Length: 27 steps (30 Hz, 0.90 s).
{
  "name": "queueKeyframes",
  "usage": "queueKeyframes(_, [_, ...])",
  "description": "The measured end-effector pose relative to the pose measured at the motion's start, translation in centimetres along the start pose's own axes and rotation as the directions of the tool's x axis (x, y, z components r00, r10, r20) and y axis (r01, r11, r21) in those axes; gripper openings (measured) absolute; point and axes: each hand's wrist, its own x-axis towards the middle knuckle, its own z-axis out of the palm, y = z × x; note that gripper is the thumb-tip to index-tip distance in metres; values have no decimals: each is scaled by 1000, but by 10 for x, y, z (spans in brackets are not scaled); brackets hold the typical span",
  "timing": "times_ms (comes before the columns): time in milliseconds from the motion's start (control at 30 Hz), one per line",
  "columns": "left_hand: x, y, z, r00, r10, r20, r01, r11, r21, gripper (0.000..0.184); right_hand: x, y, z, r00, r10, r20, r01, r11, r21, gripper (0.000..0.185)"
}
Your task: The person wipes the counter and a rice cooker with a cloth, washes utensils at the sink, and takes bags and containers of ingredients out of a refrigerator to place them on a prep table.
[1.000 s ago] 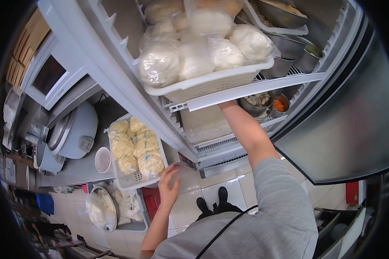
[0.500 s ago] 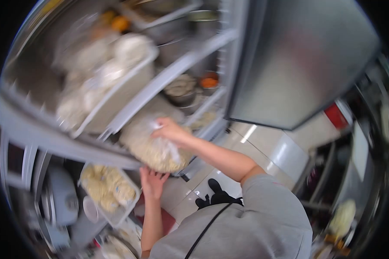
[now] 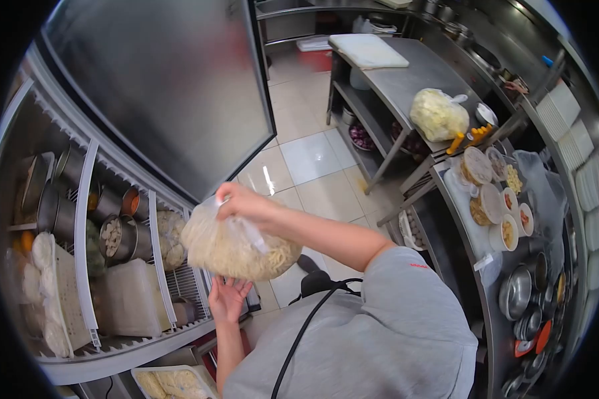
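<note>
My right hand (image 3: 243,205) is closed on the gathered top of a clear plastic bag of noodles (image 3: 263,258), which hangs full of pale strands in front of the fridge. Just under the bag's lower edge is my left hand (image 3: 227,300), palm up with its fingers spread. Whether those fingertips touch the bag I cannot tell. The open fridge (image 3: 86,233) is at the left, its shelves holding metal pots, bagged food and a pale plastic bin (image 3: 130,299).
The fridge door (image 3: 160,86) stands wide open ahead. A steel table (image 3: 419,66) bears a white cutting board (image 3: 369,51) and a bag of pale vegetables (image 3: 439,114). At the right, a counter holds tubs and metal bowls (image 3: 514,292). A noodle tray (image 3: 176,382) is low at left.
The bag of noodles has come out of the fridge in my right hand. My left hand has stayed below it. My view has turned right, bringing the steel table and counter into sight.
</note>
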Motion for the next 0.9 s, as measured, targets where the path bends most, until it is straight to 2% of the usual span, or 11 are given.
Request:
queueKeyframes(167, [17, -3, 15, 998, -14, -64, 30, 968, 249, 40, -21, -24, -101, 949, 39, -313, 72, 939, 337, 25])
queueKeyframes(233, [23, -1, 5, 993, 12, -118, 20, 964, 266, 39, -12, -15, -184, 938, -169, -304, 192, 980, 47, 16])
queueKeyframes(267, [25, -5, 0, 985, 29, -171, 20, 960, 280, 38, -34, -57, -181, 838, 78, -540, 100, 951, 292, 17])
queueKeyframes(400, [39, -16, -17, 847, 173, -502, 50, 915, 399, 31, -38, -99, -331, 629, -246, -738, 325, 945, -38, 30])
queueKeyframes(433, [45, -19, -19, 823, 196, -532, 41, 915, 401, 30, -30, -106, -400, 622, -313, -718, 365, 927, -88, 31])
queueKeyframes(500, [51, -27, -27, 753, 246, -610, 63, 897, 438, 28, -18, -132, -562, 703, -198, -684, 380, 916, 126, 26])
queueKeyframes(533, [55, -29, -29, 715, 267, -646, 106, 872, 478, 27, -16, -157, -589, 497, -209, -842, 349, 937, -26, 26])
queueKeyframes(567, [56, -31, -26, 681, 296, -670, 103, 867, 488, 26, -18, -171, -632, 421, -299, -856, 263, 944, -200, 26])
queueKeyframes(667, [62, -34, -24, 606, 345, -717, 140, 841, 523, 21, -8, -183, -779, 244, -215, -946, 150, 972, -182, 35])
queueKeyframes(800, [60, -20, -29, 536, 395, -746, 214, 792, 572, 18, 8, -174, -816, 55, -339, -939, -297, 893, -339, 38])
queueKeyframes(900, [62, 12, -35, 468, 478, -744, 258, 731, 632, 18, 35, -154, -807, -45, -510, -859, -638, 677, -368, 40])
